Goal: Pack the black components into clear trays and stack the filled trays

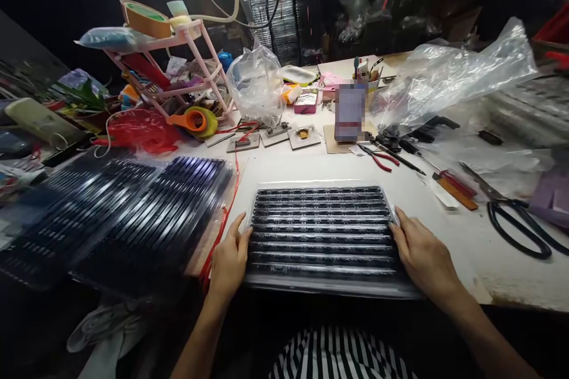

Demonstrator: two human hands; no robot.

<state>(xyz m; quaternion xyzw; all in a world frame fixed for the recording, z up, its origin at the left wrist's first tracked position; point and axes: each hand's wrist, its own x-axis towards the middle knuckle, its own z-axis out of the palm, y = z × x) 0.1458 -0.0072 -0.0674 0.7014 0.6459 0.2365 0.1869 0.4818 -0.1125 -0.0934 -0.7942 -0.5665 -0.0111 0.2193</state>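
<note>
left hand [229, 257]: holds the tray [311, 283] by its left edge.
right hand [420, 251]: holds its right edge, maybe for balance.
tray: at the worktop [293, 167] front, between both hands.
other trays [227, 183]: left, maybe saving space.

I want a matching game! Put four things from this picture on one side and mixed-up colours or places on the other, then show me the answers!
Things:
1. Tray
2. Pliers
3. Tape roll
4. Scissors

Places and colours:
A. Dark-handled
B. Up on the pink rack
C. Held between the left hand and right hand
D. Red-handled

Right pairs: 1-C, 2-D, 3-B, 4-A
</note>
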